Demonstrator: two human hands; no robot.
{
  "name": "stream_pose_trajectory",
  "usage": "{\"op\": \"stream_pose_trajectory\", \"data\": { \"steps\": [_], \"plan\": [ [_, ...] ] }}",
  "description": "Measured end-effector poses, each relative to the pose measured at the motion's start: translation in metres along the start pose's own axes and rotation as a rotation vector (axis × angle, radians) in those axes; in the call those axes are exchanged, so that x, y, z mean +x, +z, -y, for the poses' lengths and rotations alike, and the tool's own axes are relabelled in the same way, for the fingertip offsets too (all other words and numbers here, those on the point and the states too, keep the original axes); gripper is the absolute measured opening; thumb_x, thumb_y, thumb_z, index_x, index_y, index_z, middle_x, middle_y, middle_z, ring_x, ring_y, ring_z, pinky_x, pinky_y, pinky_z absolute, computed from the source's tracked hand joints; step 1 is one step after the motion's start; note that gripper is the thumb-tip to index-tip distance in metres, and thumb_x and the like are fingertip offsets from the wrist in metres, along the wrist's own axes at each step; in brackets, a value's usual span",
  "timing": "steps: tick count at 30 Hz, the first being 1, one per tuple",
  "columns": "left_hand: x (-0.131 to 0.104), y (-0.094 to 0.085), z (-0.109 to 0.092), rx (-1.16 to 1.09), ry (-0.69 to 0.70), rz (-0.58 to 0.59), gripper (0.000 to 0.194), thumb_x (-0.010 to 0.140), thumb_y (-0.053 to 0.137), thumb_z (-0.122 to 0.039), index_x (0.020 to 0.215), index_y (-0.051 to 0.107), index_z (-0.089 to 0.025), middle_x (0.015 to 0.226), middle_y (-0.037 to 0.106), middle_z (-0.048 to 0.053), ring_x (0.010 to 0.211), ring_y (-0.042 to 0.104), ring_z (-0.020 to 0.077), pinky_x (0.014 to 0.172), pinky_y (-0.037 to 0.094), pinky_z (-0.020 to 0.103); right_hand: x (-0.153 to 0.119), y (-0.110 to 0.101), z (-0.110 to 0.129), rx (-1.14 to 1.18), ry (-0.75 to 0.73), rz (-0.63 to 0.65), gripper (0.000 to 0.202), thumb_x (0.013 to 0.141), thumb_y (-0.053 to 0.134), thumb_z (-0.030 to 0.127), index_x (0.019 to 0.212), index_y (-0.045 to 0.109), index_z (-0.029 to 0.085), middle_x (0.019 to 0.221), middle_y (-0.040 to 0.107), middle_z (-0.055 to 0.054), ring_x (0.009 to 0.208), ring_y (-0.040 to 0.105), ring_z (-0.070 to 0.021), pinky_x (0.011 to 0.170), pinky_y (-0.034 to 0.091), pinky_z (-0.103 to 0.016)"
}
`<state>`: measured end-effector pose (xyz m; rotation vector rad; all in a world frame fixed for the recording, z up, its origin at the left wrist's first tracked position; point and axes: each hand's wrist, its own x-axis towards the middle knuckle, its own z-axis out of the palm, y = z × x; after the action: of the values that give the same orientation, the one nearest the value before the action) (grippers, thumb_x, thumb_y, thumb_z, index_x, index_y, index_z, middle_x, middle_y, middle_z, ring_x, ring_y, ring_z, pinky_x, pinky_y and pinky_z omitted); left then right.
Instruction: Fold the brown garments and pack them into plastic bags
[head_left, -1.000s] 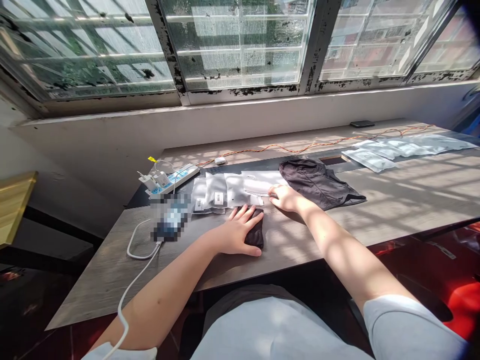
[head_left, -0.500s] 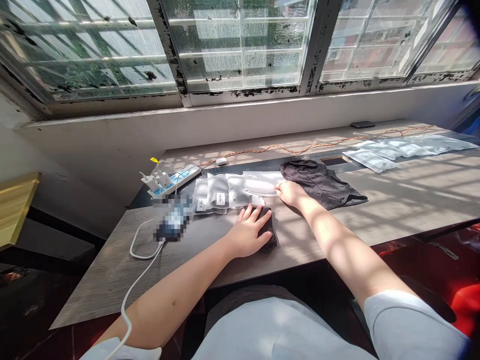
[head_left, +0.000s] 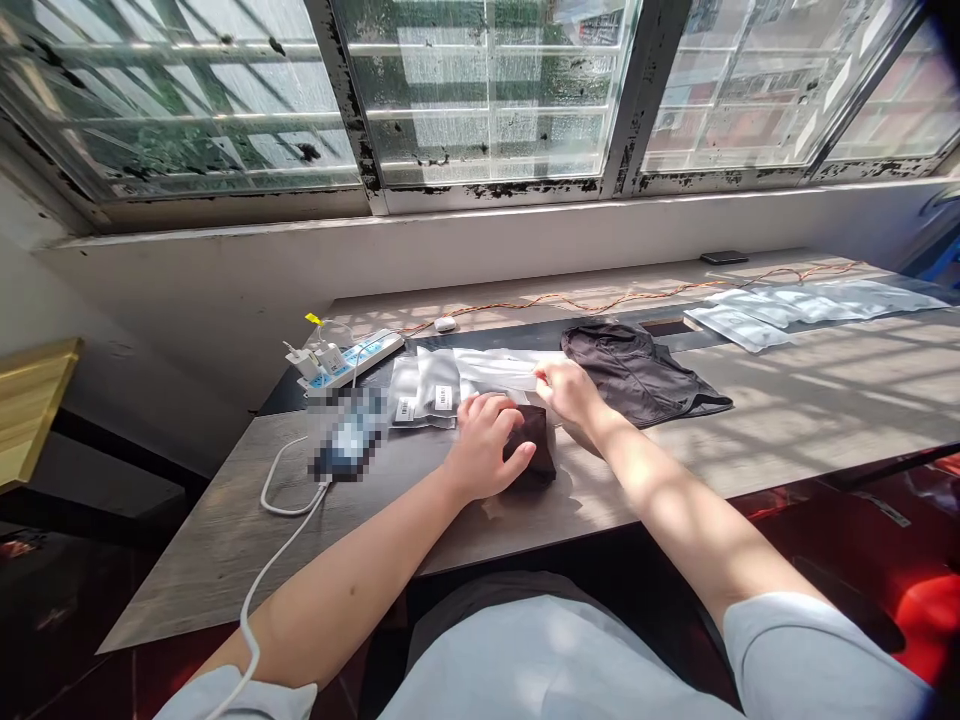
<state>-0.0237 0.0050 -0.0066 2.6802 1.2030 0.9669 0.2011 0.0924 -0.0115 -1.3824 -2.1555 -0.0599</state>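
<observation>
Sunlit desk (head_left: pixel 225 540), near edge: left hand (head_left: pixel 484 460), thumb spread from fingers, over folded dark cloth (head_left: pixel 540 450); firmness of grip impossible to tell. Just beyond, right hand (head_left: pixel 568 393), fingertips pinched on white bag (head_left: pixel 514 372). Neat work calls for fold square, bag held by edge alone, unwrinkled. Alongside bag, barcoded packets (head_left: pixel 437 380); past right hand, dark garment (head_left: pixel 637 365); farther along desk, pale packets (head_left: pixel 750 325).

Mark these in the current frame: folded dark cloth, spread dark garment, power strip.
Folded dark cloth (head_left: pixel 543 437): head view, on its uncovered right part.
Spread dark garment (head_left: pixel 637 370): head view, middle of its fabric.
Power strip (head_left: pixel 369 352): head view, on its upper face.
</observation>
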Motion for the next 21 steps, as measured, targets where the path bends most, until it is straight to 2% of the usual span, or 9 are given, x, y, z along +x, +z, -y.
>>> {"op": "stream_pose_trajectory", "data": {
  "steps": [2,4,7,11,13,16,18,19,21],
  "plan": [
    [0.001,-0.008,0.002,0.102,-0.046,-0.113,0.020,0.098,0.058,-0.037,0.111,0.069,-0.026,0.127,0.069,0.011,0.132,0.056,0.0336,0.120,0.031,0.057,-0.005,-0.005,0.015,-0.002,-0.095,0.064,0.023,0.098,0.052,0.016,0.106,0.073,0.016,0.110,0.076,-0.013,0.109,0.063,-0.0280,0.103,0.044,-0.038],
    [0.003,-0.014,0.004,0.224,-0.135,-0.136,0.019,0.098,0.057,-0.030,0.110,0.071,-0.026,0.132,0.068,0.013,0.138,0.052,0.0367,0.120,0.029,0.059,-0.008,-0.009,0.028,-0.009,-0.179,0.120,0.026,0.103,0.048,0.018,0.111,0.073,0.017,0.118,0.075,-0.014,0.117,0.060,-0.0292,0.108,0.040,-0.040],
    [0.008,-0.017,0.011,0.340,-0.230,-0.045,0.017,0.098,0.058,-0.029,0.102,0.073,-0.023,0.132,0.069,0.016,0.141,0.049,0.0417,0.118,0.031,0.064,-0.011,-0.010,0.040,-0.028,-0.237,0.157,0.032,0.107,0.042,0.018,0.118,0.072,0.019,0.125,0.073,-0.014,0.120,0.056,-0.0292,0.111,0.037,-0.042],
    [0.012,-0.013,0.025,0.311,-0.285,0.081,0.014,0.095,0.060,-0.025,0.092,0.073,-0.020,0.118,0.073,0.019,0.130,0.058,0.0420,0.103,0.048,0.058,-0.011,-0.009,0.044,-0.017,-0.263,0.180,0.030,0.108,0.045,0.017,0.119,0.072,0.021,0.130,0.071,-0.012,0.123,0.055,-0.0286,0.112,0.037,-0.043],
    [0.013,-0.010,0.030,0.294,-0.281,0.068,0.014,0.093,0.060,-0.022,0.088,0.072,-0.019,0.121,0.072,0.018,0.133,0.056,0.0418,0.103,0.050,0.056,-0.010,-0.013,0.046,-0.008,-0.171,0.160,0.028,0.108,0.049,0.022,0.125,0.071,0.021,0.135,0.068,-0.013,0.127,0.055,-0.0293,0.112,0.039,-0.043],
    [0.014,-0.007,0.036,0.301,-0.286,-0.001,0.016,0.093,0.059,-0.019,0.084,0.072,-0.020,0.125,0.072,0.017,0.137,0.054,0.0405,0.106,0.049,0.056,-0.009,-0.022,0.050,-0.031,0.219,0.172,0.036,0.109,0.049,0.040,0.129,0.070,0.018,0.125,0.071,-0.019,0.120,0.064,-0.0327,0.102,0.048,-0.043],
    [0.015,-0.006,0.040,0.318,-0.309,-0.050,0.017,0.094,0.058,-0.018,0.084,0.072,-0.020,0.124,0.073,0.016,0.135,0.055,0.0397,0.104,0.049,0.055,-0.009,-0.028,0.052,-0.040,0.431,0.317,0.053,0.107,0.046,0.059,0.114,0.075,0.015,0.110,0.075,-0.021,0.107,0.070,-0.0358,0.092,0.052,-0.044],
    [0.015,-0.006,0.042,0.329,-0.321,-0.069,0.017,0.094,0.058,-0.018,0.084,0.071,-0.020,0.122,0.073,0.016,0.134,0.056,0.0394,0.102,0.050,0.055,-0.009,-0.030,0.053,-0.036,0.476,0.419,0.063,0.104,0.045,0.069,0.105,0.077,0.015,0.104,0.076,-0.022,0.102,0.072,-0.0371,0.088,0.053,-0.044],
    [0.017,-0.006,0.045,0.346,-0.346,-0.082,0.016,0.093,0.060,-0.018,0.082,0.070,-0.021,0.117,0.074,0.016,0.129,0.058,0.0390,0.097,0.051,0.052,-0.010,-0.031,0.054,-0.014,0.461,0.603,0.074,0.093,0.049,0.084,0.090,0.077,0.015,0.097,0.077,-0.023,0.099,0.074,-0.0386,0.084,0.054,-0.044]
  ]
}}
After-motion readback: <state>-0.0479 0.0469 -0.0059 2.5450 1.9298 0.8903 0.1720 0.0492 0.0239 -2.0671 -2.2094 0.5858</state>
